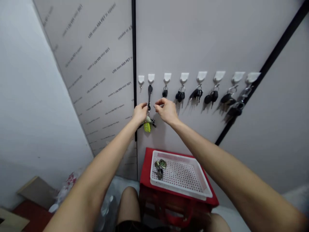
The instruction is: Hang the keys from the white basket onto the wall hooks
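Observation:
A row of white wall hooks (184, 77) runs across the grey panel, most with black key bunches hanging from them. From the second hook (151, 78) hangs a key bunch on a black strap (150, 93) with a yellow-green fob (147, 127) at the bottom. My left hand (139, 112) pinches this bunch just left of the strap, fingers closed. My right hand (166, 110) is just right of the strap, fingers pinched together near it; what they hold is hidden. The leftmost hook (141, 79) is bare.
Below the hooks a white perforated tray (193, 188) sits on a red stool (146, 174), with one key bunch (159, 167) in its near left corner. My knees show at the bottom. Cardboard and plastic bags lie on the floor at the left.

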`<state>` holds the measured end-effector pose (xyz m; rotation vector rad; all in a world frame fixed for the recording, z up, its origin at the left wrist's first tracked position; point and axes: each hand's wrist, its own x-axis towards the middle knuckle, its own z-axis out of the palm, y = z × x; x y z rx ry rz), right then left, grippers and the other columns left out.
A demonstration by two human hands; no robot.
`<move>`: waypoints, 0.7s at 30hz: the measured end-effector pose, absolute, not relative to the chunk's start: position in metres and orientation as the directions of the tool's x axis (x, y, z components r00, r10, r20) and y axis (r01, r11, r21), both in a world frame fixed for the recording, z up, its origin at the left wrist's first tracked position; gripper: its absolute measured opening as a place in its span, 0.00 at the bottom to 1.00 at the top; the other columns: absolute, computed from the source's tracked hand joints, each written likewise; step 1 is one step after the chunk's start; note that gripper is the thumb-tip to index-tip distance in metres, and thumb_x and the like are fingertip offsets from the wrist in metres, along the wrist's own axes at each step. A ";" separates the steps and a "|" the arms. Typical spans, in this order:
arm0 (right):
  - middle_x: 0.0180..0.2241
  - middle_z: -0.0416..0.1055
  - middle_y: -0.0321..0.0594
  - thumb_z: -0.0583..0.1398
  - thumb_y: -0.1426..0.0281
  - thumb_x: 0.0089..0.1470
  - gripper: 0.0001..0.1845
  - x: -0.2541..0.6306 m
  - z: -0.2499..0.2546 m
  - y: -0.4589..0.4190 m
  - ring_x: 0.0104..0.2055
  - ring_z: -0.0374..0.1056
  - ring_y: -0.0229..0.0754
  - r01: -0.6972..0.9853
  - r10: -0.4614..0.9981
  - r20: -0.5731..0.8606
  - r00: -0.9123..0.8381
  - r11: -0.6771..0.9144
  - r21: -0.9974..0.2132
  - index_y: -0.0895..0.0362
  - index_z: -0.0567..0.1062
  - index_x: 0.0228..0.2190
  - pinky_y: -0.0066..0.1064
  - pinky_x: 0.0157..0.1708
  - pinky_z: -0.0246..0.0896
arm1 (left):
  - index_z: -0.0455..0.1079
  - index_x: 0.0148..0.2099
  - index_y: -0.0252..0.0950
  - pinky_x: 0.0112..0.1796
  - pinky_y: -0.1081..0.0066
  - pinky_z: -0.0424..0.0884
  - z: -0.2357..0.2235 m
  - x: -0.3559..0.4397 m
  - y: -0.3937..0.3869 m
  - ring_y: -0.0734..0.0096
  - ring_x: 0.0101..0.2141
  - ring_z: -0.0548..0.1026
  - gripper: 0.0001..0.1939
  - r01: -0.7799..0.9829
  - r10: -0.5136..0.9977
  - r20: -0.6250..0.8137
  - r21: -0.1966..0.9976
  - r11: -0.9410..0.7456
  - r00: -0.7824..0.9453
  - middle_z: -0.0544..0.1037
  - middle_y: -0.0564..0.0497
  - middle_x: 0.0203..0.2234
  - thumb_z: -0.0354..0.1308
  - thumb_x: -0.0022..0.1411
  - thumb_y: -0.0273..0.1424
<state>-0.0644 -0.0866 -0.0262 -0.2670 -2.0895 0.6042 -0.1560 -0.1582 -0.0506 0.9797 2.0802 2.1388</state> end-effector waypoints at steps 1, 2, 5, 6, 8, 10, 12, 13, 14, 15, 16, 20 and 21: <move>0.21 0.66 0.34 0.53 0.71 0.38 0.07 -0.057 -0.037 -0.084 0.23 0.60 0.32 -0.023 0.403 0.701 -0.588 0.858 -0.512 0.60 0.67 0.23 0.26 0.28 0.55 | 0.63 0.40 0.29 0.37 0.70 0.61 -0.056 -0.153 -0.161 0.73 0.35 0.67 0.15 0.438 0.405 0.440 0.893 -0.105 -0.802 0.69 0.45 0.36 0.47 0.47 0.24; 0.21 0.66 0.34 0.53 0.71 0.38 0.07 -0.050 -0.050 -0.081 0.22 0.60 0.32 0.000 0.398 0.667 -0.630 0.859 -0.512 0.60 0.68 0.23 0.26 0.27 0.54 | 0.63 0.39 0.29 0.38 0.70 0.61 -0.062 -0.150 -0.165 0.73 0.35 0.67 0.14 0.465 0.399 0.460 0.881 -0.091 -0.793 0.69 0.46 0.36 0.46 0.47 0.24; 0.21 0.67 0.36 0.52 0.73 0.38 0.07 -0.030 -0.098 -0.072 0.22 0.60 0.32 0.069 0.361 0.477 -0.801 0.847 -0.526 0.60 0.69 0.23 0.24 0.26 0.54 | 0.64 0.38 0.30 0.40 0.71 0.60 -0.089 -0.136 -0.176 0.74 0.36 0.66 0.14 0.542 0.416 0.512 0.839 -0.053 -0.751 0.69 0.47 0.35 0.46 0.47 0.23; 0.21 0.67 0.36 0.51 0.74 0.38 0.08 -0.023 -0.115 -0.069 0.22 0.61 0.33 0.091 0.340 0.394 -0.854 0.842 -0.532 0.60 0.69 0.23 0.24 0.25 0.54 | 0.64 0.38 0.30 0.40 0.71 0.60 -0.101 -0.131 -0.179 0.74 0.36 0.66 0.14 0.559 0.432 0.518 0.828 -0.036 -0.738 0.69 0.47 0.35 0.46 0.47 0.23; 0.22 0.68 0.38 0.50 0.76 0.37 0.10 -0.012 -0.149 -0.065 0.23 0.61 0.34 0.135 0.303 0.240 -0.922 0.834 -0.535 0.61 0.70 0.23 0.24 0.26 0.54 | 0.64 0.38 0.31 0.40 0.72 0.60 -0.124 -0.121 -0.184 0.74 0.36 0.66 0.14 0.568 0.477 0.494 0.823 0.013 -0.727 0.69 0.47 0.35 0.46 0.47 0.23; 0.22 0.69 0.38 0.49 0.77 0.36 0.11 -0.002 -0.178 -0.064 0.23 0.61 0.34 0.153 0.264 0.139 -0.954 0.833 -0.531 0.60 0.71 0.22 0.24 0.26 0.54 | 0.64 0.38 0.31 0.39 0.72 0.61 -0.146 -0.110 -0.187 0.73 0.35 0.66 0.13 0.552 0.545 0.430 0.830 0.076 -0.720 0.69 0.47 0.35 0.46 0.47 0.24; 0.21 0.69 0.37 0.49 0.79 0.35 0.13 0.006 -0.199 -0.066 0.23 0.61 0.34 0.134 0.204 0.079 -0.976 0.845 -0.518 0.60 0.72 0.22 0.23 0.25 0.53 | 0.64 0.37 0.31 0.38 0.72 0.61 -0.164 -0.099 -0.189 0.73 0.35 0.67 0.13 0.552 0.631 0.357 0.823 0.137 -0.689 0.70 0.46 0.34 0.45 0.48 0.24; 0.21 0.68 0.36 0.49 0.80 0.34 0.14 0.010 -0.207 -0.068 0.23 0.61 0.34 0.110 0.163 0.060 -0.985 0.854 -0.509 0.59 0.72 0.23 0.23 0.25 0.53 | 0.64 0.37 0.31 0.38 0.72 0.61 -0.172 -0.094 -0.190 0.73 0.35 0.67 0.13 0.566 0.676 0.325 0.807 0.166 -0.661 0.70 0.46 0.34 0.45 0.48 0.24; 0.21 0.68 0.35 0.49 0.80 0.33 0.15 0.013 -0.212 -0.069 0.23 0.60 0.33 0.083 0.121 0.045 -0.992 0.862 -0.499 0.59 0.72 0.23 0.22 0.24 0.52 | 0.65 0.36 0.31 0.38 0.72 0.61 -0.179 -0.089 -0.190 0.73 0.35 0.67 0.13 0.590 0.717 0.299 0.785 0.191 -0.630 0.70 0.47 0.33 0.45 0.48 0.24; 0.21 0.68 0.35 0.48 0.81 0.32 0.16 0.015 -0.217 -0.071 0.23 0.60 0.33 0.060 0.087 0.033 -0.996 0.870 -0.490 0.58 0.72 0.23 0.21 0.24 0.52 | 0.65 0.36 0.31 0.38 0.72 0.61 -0.186 -0.084 -0.191 0.73 0.34 0.67 0.12 0.618 0.752 0.279 0.758 0.211 -0.598 0.70 0.47 0.33 0.45 0.48 0.24; 0.22 0.68 0.34 0.48 0.81 0.32 0.17 0.017 -0.220 -0.072 0.23 0.60 0.33 0.044 0.064 0.025 -0.998 0.874 -0.483 0.58 0.72 0.24 0.21 0.24 0.51 | 0.65 0.35 0.32 0.38 0.72 0.61 -0.191 -0.080 -0.192 0.73 0.34 0.67 0.12 0.644 0.780 0.261 0.730 0.226 -0.569 0.70 0.47 0.32 0.45 0.48 0.24; 0.24 0.68 0.36 0.48 0.79 0.33 0.18 0.022 -0.228 -0.074 0.24 0.60 0.34 0.030 0.053 0.036 -0.998 0.886 -0.463 0.57 0.71 0.28 0.22 0.24 0.51 | 0.65 0.35 0.33 0.37 0.73 0.62 -0.206 -0.072 -0.196 0.73 0.33 0.67 0.12 0.705 0.835 0.210 0.659 0.263 -0.508 0.70 0.48 0.31 0.44 0.47 0.23; 0.26 0.68 0.37 0.48 0.79 0.33 0.20 0.023 -0.229 -0.074 0.27 0.61 0.35 0.012 0.038 0.047 -0.998 0.889 -0.457 0.57 0.70 0.30 0.22 0.26 0.52 | 0.65 0.35 0.33 0.36 0.73 0.62 -0.209 -0.071 -0.197 0.73 0.32 0.67 0.13 0.710 0.839 0.203 0.651 0.269 -0.504 0.70 0.48 0.30 0.44 0.47 0.23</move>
